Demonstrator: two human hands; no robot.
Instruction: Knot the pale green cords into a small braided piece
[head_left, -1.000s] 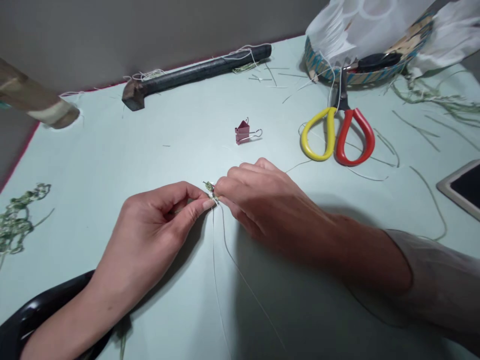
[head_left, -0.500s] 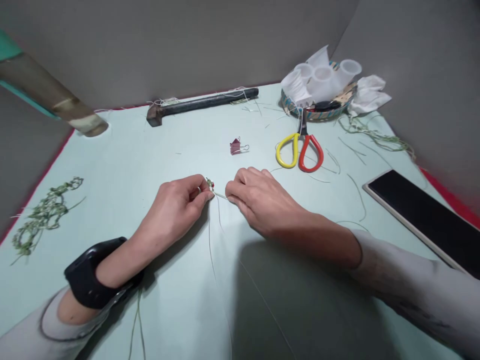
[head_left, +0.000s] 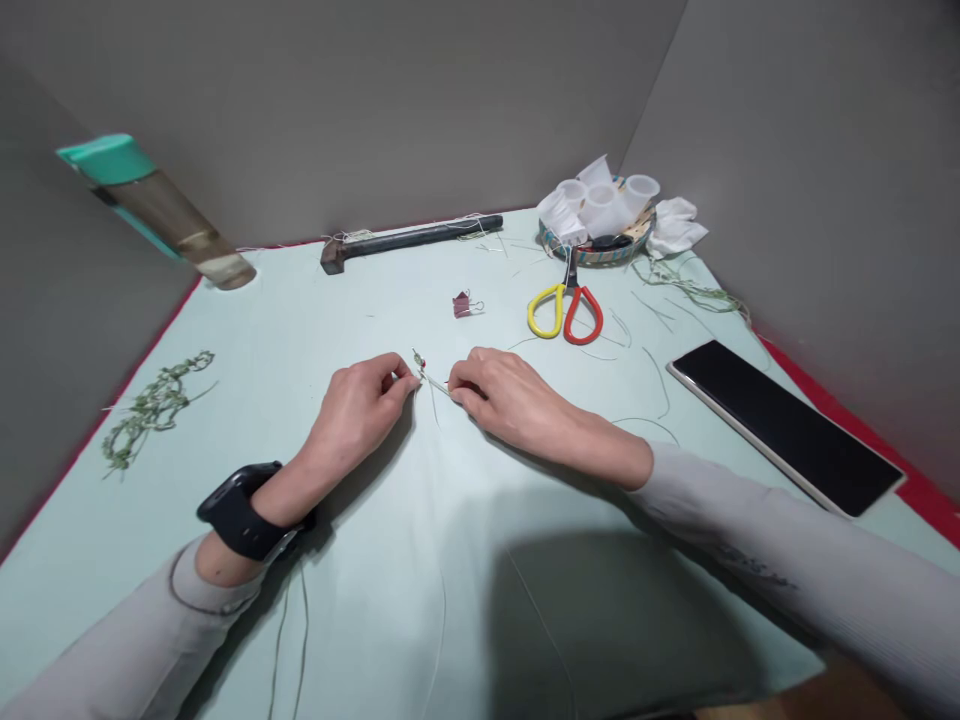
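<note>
Centrally, nearer than the clip [head_left: 462, 305], lies the knotwork [head_left: 420, 360]; left hand [head_left: 363, 407] pinches its base, right hand [head_left: 517, 400] a cord [head_left: 436, 384], hands apart. Likely light, limp; best gripped at knots, thin cord probably slipping.

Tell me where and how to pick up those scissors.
Best gripped by the yellow handle and red handle together, from the near side: both loops face the person, while the dark blades point away toward the basket. Pale thread seems to run by the blades, so lift gently.
</note>
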